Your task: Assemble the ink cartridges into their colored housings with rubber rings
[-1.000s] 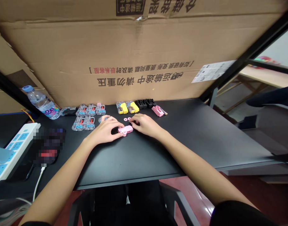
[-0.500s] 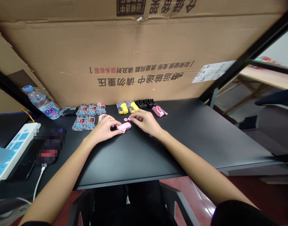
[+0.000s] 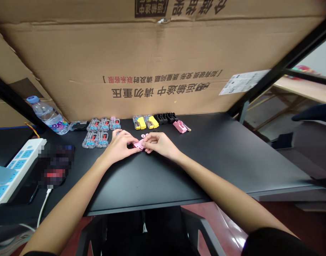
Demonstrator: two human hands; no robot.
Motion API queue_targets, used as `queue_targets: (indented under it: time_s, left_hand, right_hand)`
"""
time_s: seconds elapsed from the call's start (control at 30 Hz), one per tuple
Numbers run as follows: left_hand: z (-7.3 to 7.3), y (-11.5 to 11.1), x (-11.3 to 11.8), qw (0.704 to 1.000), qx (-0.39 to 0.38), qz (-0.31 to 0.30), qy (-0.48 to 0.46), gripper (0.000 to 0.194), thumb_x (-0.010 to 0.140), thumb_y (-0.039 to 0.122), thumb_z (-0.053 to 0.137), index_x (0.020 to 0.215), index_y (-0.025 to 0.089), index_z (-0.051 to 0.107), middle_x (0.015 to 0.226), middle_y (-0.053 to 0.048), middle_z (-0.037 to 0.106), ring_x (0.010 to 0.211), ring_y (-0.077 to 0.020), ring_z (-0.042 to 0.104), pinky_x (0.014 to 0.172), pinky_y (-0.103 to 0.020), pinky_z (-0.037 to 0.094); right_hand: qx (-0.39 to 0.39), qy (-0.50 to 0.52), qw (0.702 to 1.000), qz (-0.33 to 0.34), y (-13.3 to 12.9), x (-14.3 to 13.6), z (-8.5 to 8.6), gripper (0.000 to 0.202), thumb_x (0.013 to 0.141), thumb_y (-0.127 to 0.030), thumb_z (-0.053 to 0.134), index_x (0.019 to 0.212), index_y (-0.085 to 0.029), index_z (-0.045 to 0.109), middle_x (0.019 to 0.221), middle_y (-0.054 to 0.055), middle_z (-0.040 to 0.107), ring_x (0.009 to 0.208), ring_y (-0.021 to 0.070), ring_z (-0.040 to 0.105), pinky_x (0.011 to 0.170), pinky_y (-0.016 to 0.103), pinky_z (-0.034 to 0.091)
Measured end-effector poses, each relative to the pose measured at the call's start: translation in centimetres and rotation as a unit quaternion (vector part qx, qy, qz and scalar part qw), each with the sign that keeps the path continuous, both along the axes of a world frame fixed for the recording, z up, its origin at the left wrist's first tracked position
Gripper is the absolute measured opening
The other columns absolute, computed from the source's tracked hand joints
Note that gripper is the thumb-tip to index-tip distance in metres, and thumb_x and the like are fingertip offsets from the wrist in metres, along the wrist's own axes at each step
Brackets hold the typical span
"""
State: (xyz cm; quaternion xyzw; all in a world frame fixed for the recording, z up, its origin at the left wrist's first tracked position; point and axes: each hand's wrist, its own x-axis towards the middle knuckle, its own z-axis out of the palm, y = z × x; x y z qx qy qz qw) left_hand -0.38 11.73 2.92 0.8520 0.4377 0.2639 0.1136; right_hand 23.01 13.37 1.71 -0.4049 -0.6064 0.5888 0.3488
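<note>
My left hand [image 3: 119, 145] pinches a small pink plastic piece [image 3: 138, 144] between thumb and fingers, just above the black table. Against the right end of that piece, my right hand [image 3: 163, 145] is closed in a pinch; its fingers hide what else they may hold. Behind the fingertips lies a small pink ring [image 3: 143, 136], with a second one partly covered by the right hand. Farther back rests another pink plastic piece [image 3: 180, 126] with a thin rod beside it.
Several clear plastic pieces with red parts [image 3: 102, 138] sit at the back left. Two yellow pieces [image 3: 153, 121] and a row of black pieces [image 3: 166, 118] line the cardboard wall [image 3: 163, 53]. On the left are a bottle [image 3: 49, 115], a power strip [image 3: 19, 167] and a phone [image 3: 57, 165].
My right hand has moved left and toward me, from the pink rings onto the pink piece. My left hand still holds that piece.
</note>
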Motion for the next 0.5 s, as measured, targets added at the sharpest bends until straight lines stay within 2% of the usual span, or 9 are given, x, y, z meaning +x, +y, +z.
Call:
queue_targets:
  time_s: [0.1,0.27,0.5]
  left_hand:
    - [-0.02,-0.01,0.04,1.0,-0.002,0.003,0.001,0.027,0.09,0.053,0.083,0.097,0.027,0.084,0.096,-0.003,0.082,0.103,-0.0262,0.067,0.117,-0.054,0.029]
    - [-0.08,-0.02,0.05,1.0,0.001,0.004,0.002,0.026,0.094,0.053,0.078,0.097,0.028,0.083,0.095,-0.003,0.081,0.103,-0.0261,0.067,0.117,-0.056,0.027]
    - [-0.01,0.02,0.0,1.0,-0.003,0.006,0.002,0.027,0.095,0.055,0.076,0.096,0.029,0.084,0.092,-0.003,0.081,0.103,-0.0267,0.067,0.117,-0.056,0.027]
  right_hand:
    - [-0.022,0.0,1.0,0.003,0.04,0.07,0.11,0.039,0.071,-0.047,0.097,0.083,-0.015,0.078,0.072,0.006,0.078,0.061,0.0152,0.073,0.064,0.03,0.067]
    - [-0.055,0.003,0.998,0.01,-0.09,-0.02,0.14,0.042,0.069,-0.044,0.099,0.094,-0.014,0.083,0.076,0.007,0.08,0.066,0.0169,0.076,0.069,0.03,0.069]
    - [-0.003,-0.024,1.0,-0.005,-0.18,-0.4,-0.54,0.035,0.075,-0.045,0.093,0.087,-0.014,0.08,0.072,0.005,0.078,0.06,0.0159,0.074,0.063,0.03,0.067]
